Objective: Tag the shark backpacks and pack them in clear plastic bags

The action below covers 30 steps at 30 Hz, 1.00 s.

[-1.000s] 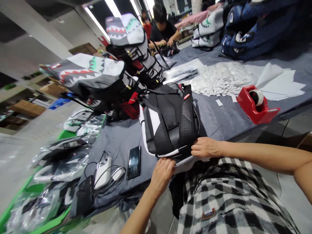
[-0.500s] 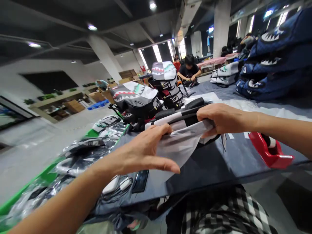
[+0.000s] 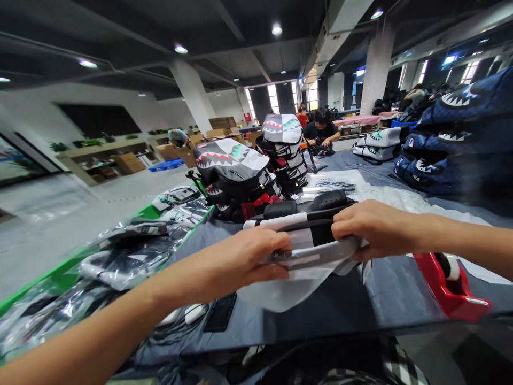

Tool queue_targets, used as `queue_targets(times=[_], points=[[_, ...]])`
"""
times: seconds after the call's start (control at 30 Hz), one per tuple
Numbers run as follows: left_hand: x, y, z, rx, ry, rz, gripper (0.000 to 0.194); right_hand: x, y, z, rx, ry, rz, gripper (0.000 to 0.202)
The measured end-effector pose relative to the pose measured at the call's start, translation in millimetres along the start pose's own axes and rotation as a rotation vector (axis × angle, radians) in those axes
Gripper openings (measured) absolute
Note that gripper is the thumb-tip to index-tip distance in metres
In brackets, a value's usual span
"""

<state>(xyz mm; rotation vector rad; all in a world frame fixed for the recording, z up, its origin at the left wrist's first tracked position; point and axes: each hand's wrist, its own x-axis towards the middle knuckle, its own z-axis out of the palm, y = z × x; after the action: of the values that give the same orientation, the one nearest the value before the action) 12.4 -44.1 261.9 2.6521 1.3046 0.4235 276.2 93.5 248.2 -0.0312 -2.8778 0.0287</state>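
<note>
A black, white and grey backpack (image 3: 306, 238) lies in front of me with its padded shoulder straps uppermost. A translucent plastic bag (image 3: 284, 291) hangs over its near side, its loose edge drooping toward the table. My left hand (image 3: 260, 254) is closed on the bag's edge at the left, thumb below and fingers above. At the right, my right hand (image 3: 371, 230) grips the bag's edge against the backpack, with the fingertips on the backpack's top. Part of the backpack is hidden behind the film and my hands.
A red tape dispenser (image 3: 451, 291) stands at the right. Shark-mouth backpacks (image 3: 236, 166) are stacked behind, with blue backpacks (image 3: 428, 155) farther right. At left, a green bin (image 3: 64, 278) holds bagged backpacks. A phone (image 3: 220, 313) and cables lie near the front edge. A person (image 3: 323, 131) works beyond.
My left hand's thumb and fingers have come together on the bag's edge. The bag's edge is now stretched between both hands, and the view has shifted slightly.
</note>
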Motion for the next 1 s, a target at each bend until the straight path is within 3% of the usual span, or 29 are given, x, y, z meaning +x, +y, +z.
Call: queue_targets(times=[0.07,0.2,0.27,0.4,0.53,0.67,0.77,0.9,1.0], points=[[-5.9,4.6,7.7,0.106,0.036,0.055,0.007,-3.6,-6.7,5.1,-0.118,0.017,-0.043,0.022],[-10.9,10.2,26.4,0.34,0.046,0.035,0.016,-8.2,-13.6,11.5,-0.276,0.014,-0.075,0.024],[-10.6,9.0,37.3,0.436,0.098,0.054,0.02,-10.0,-13.6,16.6,-0.331,0.078,-0.097,0.019],[-7.7,4.3,54.2,0.518,0.326,0.143,0.016,-10.8,-12.3,34.3,-0.381,0.343,-0.135,0.016],[-1.7,2.9,65.2,0.649,0.653,0.216,0.021,-6.3,-16.7,54.5,-0.402,0.673,-0.088,0.019],[3.5,3.4,76.6,0.808,0.839,0.142,0.022,-3.7,-20.2,65.4,-0.373,0.722,-0.062,0.024],[2.5,8.9,81.4,0.747,0.825,0.11,0.018,-5.1,-15.9,68.2,-0.449,0.744,-0.088,0.019],[-6.0,15.9,79.8,0.614,0.617,0.041,0.005,-6.5,-12.5,74.0,-0.434,0.855,0.043,0.022],[-12.5,8.9,81.8,0.671,0.643,0.152,0.017,-6.8,-19.2,81.7,-0.368,0.842,-0.01,0.02]])
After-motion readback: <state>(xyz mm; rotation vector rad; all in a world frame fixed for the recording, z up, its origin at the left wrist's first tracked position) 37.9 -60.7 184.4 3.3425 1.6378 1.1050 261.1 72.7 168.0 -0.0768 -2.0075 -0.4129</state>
